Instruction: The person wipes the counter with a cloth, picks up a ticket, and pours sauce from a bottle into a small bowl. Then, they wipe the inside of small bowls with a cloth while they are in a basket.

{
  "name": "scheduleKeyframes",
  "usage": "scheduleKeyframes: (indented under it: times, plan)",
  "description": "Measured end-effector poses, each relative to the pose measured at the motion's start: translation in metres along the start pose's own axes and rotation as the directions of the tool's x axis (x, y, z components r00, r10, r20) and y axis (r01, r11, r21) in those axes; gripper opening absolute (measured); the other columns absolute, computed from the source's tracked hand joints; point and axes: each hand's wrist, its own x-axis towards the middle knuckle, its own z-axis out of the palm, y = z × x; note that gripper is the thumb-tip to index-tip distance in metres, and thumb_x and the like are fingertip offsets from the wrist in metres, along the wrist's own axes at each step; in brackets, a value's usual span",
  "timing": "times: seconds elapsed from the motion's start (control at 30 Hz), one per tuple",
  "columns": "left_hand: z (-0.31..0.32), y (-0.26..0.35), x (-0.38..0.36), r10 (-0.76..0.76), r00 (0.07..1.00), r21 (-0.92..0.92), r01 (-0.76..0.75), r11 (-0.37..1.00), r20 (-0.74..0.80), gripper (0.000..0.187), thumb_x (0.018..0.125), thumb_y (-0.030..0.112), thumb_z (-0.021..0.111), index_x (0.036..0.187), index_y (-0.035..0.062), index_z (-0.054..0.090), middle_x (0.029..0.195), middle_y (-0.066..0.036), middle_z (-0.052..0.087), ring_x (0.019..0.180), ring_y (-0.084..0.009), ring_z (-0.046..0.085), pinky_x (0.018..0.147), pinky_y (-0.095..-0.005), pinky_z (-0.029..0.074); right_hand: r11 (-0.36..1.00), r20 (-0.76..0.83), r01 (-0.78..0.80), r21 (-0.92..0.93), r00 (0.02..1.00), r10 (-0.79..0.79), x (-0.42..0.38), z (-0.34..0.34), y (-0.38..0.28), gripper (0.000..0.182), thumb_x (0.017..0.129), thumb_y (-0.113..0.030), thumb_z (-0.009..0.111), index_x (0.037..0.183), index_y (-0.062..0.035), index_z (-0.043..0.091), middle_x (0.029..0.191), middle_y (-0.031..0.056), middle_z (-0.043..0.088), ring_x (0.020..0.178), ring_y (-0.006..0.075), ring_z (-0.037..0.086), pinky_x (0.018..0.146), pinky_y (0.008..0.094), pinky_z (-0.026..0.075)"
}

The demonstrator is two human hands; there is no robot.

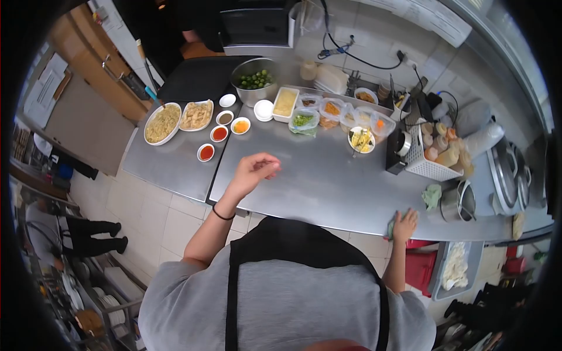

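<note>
My left hand (259,171) hovers over the steel counter (310,169), its fingers curled together; whether anything is inside them cannot be made out. Nearest to it are small white bowls, two with red sauce (219,134) (206,152) and one with a yellow-orange content (240,126). At the counter's front edge on the right, my right hand (405,224) lies with its fingers spread on a green cloth (391,226), which shows partly beside the palm. A second green cloth (431,196) lies crumpled near a steel pot (457,202).
Behind stand a noodle-like dish (163,124), a plate of pale pieces (196,114), a pot of green fruit (255,81) and bagged ingredients (303,120). A white basket of bottles (436,158) is at right. Below the edge sits a grey tub (473,269). Other people stand at far left and lower right.
</note>
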Motion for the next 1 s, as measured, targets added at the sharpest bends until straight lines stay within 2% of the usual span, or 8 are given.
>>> scheduleKeyframes:
  times: [0.23,0.37,0.6,0.67,0.7,0.83,0.93,1.0]
  plan:
    - [-0.02,-0.012,-0.03,-0.085,0.988,-0.008,0.085,0.996,-0.132,0.016,0.083,0.014,0.057,0.091,0.0006,0.059,0.08,-0.007,0.063,0.068,-0.0113,0.058,0.061,-0.0238,0.047,0.776,0.054,0.563,0.284,0.799,-0.599,-0.016,-0.036,-0.207,0.058,0.081,-0.035,0.051,0.122,0.0049,0.041,0.127,0.0231,0.039,0.124,0.0345,0.029,0.105,0.0434,0.017]
    - [-0.024,-0.009,-0.044,-0.108,0.982,0.003,0.109,0.994,-0.155,0.015,0.083,0.013,0.057,0.091,-0.0003,0.059,0.08,-0.007,0.063,0.068,-0.0114,0.058,0.061,-0.0224,0.047,0.775,0.033,0.51,0.372,0.827,-0.561,0.015,0.007,-0.296,0.065,0.083,-0.041,0.045,0.13,0.0023,0.03,0.137,0.0213,0.025,0.13,0.0326,0.018,0.106,0.0418,0.014]
    - [-0.031,-0.006,-0.064,-0.078,0.967,0.063,0.096,0.993,-0.242,0.014,0.084,0.011,0.055,0.091,-0.0009,0.06,0.078,-0.008,0.062,0.066,-0.0114,0.057,0.061,-0.0229,0.046,0.844,0.096,0.427,0.325,0.872,-0.479,0.043,0.011,-0.363,0.069,0.084,-0.05,0.037,0.128,0.003,0.034,0.136,0.0214,0.028,0.129,0.0335,0.02,0.106,0.0431,0.014]
    - [-0.032,-0.01,-0.064,-0.106,0.953,0.071,0.131,0.989,-0.283,0.014,0.084,0.011,0.055,0.09,-0.001,0.06,0.079,-0.008,0.062,0.066,-0.0115,0.056,0.061,-0.023,0.046,0.752,0.078,0.584,0.305,0.772,-0.631,0.006,0.024,-0.378,0.068,0.083,-0.05,0.041,0.125,0.0035,0.039,0.135,0.021,0.03,0.128,0.034,0.022,0.105,0.0433,0.015]
    - [-0.032,-0.013,-0.061,-0.104,0.961,0.075,0.127,0.989,-0.257,0.014,0.084,0.011,0.055,0.09,-0.001,0.06,0.079,-0.008,0.062,0.066,-0.0115,0.056,0.061,-0.023,0.046,0.633,-0.041,0.58,0.514,0.753,-0.657,-0.022,0.025,-0.388,0.068,0.08,-0.049,0.046,0.121,0.0041,0.042,0.133,0.0203,0.034,0.127,0.0343,0.025,0.104,0.0441,0.017]
    - [-0.02,-0.014,-0.04,-0.129,0.981,0.101,0.144,0.984,-0.145,0.015,0.085,0.012,0.055,0.091,-0.001,0.059,0.08,-0.008,0.063,0.066,-0.0115,0.056,0.061,-0.023,0.046,0.207,-0.078,0.774,0.598,0.313,-0.946,-0.113,-0.025,-0.399,0.064,0.077,-0.041,0.053,0.124,0.0012,0.04,0.13,0.0199,0.037,0.124,0.0314,0.031,0.103,0.043,0.021]
    - [-0.003,-0.009,-0.017,-0.095,0.994,0.11,0.1,0.989,-0.048,0.016,0.084,0.013,0.055,0.092,-0.0004,0.059,0.08,-0.008,0.063,0.067,-0.0112,0.057,0.062,-0.0233,0.046,0.055,-0.193,0.808,0.586,0.205,-0.96,-0.111,-0.014,-0.386,0.06,0.08,-0.036,0.051,0.125,0.0015,0.037,0.129,0.0206,0.038,0.123,0.0308,0.033,0.102,0.042,0.023]
    - [0.008,-0.007,-0.003,-0.085,0.996,0.098,0.083,0.992,0.014,0.016,0.084,0.013,0.056,0.092,-0.0003,0.059,0.08,-0.008,0.063,0.067,-0.0112,0.057,0.062,-0.0232,0.046,0.227,-0.069,0.734,0.64,0.349,-0.935,-0.08,-0.018,-0.361,0.057,0.081,-0.034,0.049,0.124,0.0021,0.038,0.129,0.0205,0.038,0.123,0.0303,0.034,0.103,0.0424,0.023]
